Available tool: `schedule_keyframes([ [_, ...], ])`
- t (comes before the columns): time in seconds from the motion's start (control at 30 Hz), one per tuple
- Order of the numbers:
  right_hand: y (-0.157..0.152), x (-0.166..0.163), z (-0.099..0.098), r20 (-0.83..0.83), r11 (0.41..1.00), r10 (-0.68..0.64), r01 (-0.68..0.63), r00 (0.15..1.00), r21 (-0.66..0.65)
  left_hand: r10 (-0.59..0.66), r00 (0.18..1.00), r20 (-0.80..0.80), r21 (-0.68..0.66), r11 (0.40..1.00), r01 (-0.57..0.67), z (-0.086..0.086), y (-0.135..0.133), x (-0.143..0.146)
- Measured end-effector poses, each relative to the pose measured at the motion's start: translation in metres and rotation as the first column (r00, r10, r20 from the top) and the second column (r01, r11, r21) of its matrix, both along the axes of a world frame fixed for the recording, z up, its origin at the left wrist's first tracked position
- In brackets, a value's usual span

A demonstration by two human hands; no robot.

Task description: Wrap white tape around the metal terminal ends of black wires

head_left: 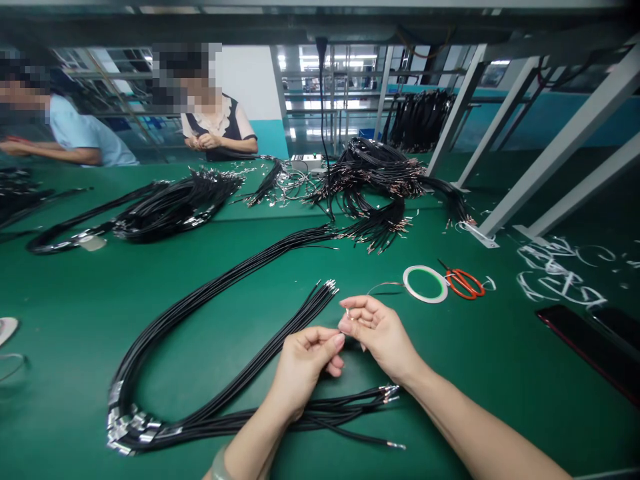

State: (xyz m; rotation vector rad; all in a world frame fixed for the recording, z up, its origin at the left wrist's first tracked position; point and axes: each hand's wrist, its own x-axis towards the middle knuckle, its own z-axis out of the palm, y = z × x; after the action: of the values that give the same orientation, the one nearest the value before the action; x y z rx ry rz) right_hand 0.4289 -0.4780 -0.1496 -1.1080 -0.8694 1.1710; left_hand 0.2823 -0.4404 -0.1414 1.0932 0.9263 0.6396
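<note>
A small tip (348,313) is pinched in the right hand's (383,333) fingers, just at 12 o'clock from the left hand's (303,367). Those fingers are drawn together; whether anything is held cannot be told. The nearest cables (280,342), closer to the left hand, are laid from 8 to 2 o'clock.

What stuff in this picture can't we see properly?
All in the head view:
Tiny shiny piece at the right hand: too small, and partly covered by fingers.
Anything the left hand might be pinching: hidden by its own fingers and thumb.
Black cables: partly hidden behind the left forearm.
White round thing: cut off by the left edge.
Dark, red-edged flat thing: cut off by the right edge.
</note>
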Motion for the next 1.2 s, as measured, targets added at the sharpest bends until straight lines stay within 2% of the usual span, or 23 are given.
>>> schedule_keyframes([
  [0.13, 0.000, 0.004, 0.002, -0.050, 0.999, 0.042, -0.043, 0.998, -0.020, -0.027, 0.993, 0.114, -0.115, 0.993, 0.040, 0.004, -0.001, -0.003],
  [0.23, 0.000, 0.006, 0.005, -0.057, 0.999, 0.024, -0.026, 0.998, -0.026, -0.020, 0.991, 0.135, -0.128, 0.991, 0.037, 0.006, -0.001, -0.004],
  [0.33, 0.000, 0.007, 0.007, -0.048, 1.000, 0.002, -0.003, 0.999, -0.022, -0.046, 0.993, 0.111, -0.097, 0.994, 0.057, 0.005, 0.000, -0.004],
  [0.43, 0.001, 0.010, 0.006, -0.048, 0.999, -0.025, 0.024, 0.999, -0.029, -0.145, 0.989, -0.014, 0.045, 0.988, 0.145, 0.000, 0.000, -0.003],
  [0.5, 0.002, 0.013, 0.004, -0.033, 0.998, -0.059, 0.057, 0.998, -0.038, -0.237, 0.962, -0.132, 0.203, 0.944, 0.260, -0.002, -0.004, -0.003],
  [0.57, 0.003, 0.015, 0.001, -0.004, 0.996, -0.080, 0.080, 0.997, -0.038, -0.342, 0.913, -0.222, 0.310, 0.863, 0.398, -0.003, -0.010, -0.003],
  [0.7, 0.005, 0.016, -0.006, 0.038, 0.995, -0.087, 0.088, 0.995, -0.035, -0.588, 0.757, -0.285, 0.271, 0.708, 0.652, 0.001, -0.027, -0.007],
  [0.8, 0.006, 0.015, -0.010, 0.052, 0.993, -0.104, 0.106, 0.993, -0.053, -0.643, 0.686, -0.339, 0.231, 0.650, 0.724, 0.007, -0.034, -0.010],
  [0.87, 0.007, 0.015, -0.013, 0.056, 0.991, -0.117, 0.120, 0.992, -0.056, -0.564, 0.708, -0.425, 0.284, 0.659, 0.696, 0.010, -0.030, -0.012],
  [0.9, 0.007, 0.015, -0.014, 0.058, 0.991, -0.122, 0.125, 0.991, -0.053, -0.474, 0.735, -0.485, 0.349, 0.666, 0.659, 0.011, -0.025, -0.014],
  [0.97, 0.007, 0.015, -0.015, 0.058, 0.990, -0.133, 0.135, 0.989, -0.048, -0.186, 0.775, -0.604, 0.528, 0.636, 0.564, 0.011, -0.011, -0.017],
  [1.0, 0.007, 0.015, -0.015, 0.058, 0.989, -0.138, 0.141, 0.989, -0.047, -0.020, 0.760, -0.650, 0.601, 0.599, 0.529, 0.011, -0.003, -0.020],
  [1.03, 0.006, 0.014, -0.015, 0.059, 0.988, -0.145, 0.148, 0.988, -0.051, 0.134, 0.718, -0.683, 0.649, 0.563, 0.512, 0.009, 0.005, -0.022],
  [1.1, 0.006, 0.013, -0.013, 0.058, 0.984, -0.158, 0.161, 0.986, -0.071, 0.399, 0.585, -0.706, 0.703, 0.497, 0.509, 0.004, 0.018, -0.029],
  [1.17, 0.005, 0.012, -0.011, 0.050, 0.981, -0.159, 0.163, 0.986, -0.101, 0.569, 0.439, -0.696, 0.711, 0.458, 0.534, -0.002, 0.024, -0.037],
  [1.2, 0.005, 0.011, -0.011, 0.043, 0.981, -0.155, 0.159, 0.987, -0.111, 0.607, 0.383, -0.696, 0.700, 0.455, 0.550, -0.006, 0.024, -0.042],
])
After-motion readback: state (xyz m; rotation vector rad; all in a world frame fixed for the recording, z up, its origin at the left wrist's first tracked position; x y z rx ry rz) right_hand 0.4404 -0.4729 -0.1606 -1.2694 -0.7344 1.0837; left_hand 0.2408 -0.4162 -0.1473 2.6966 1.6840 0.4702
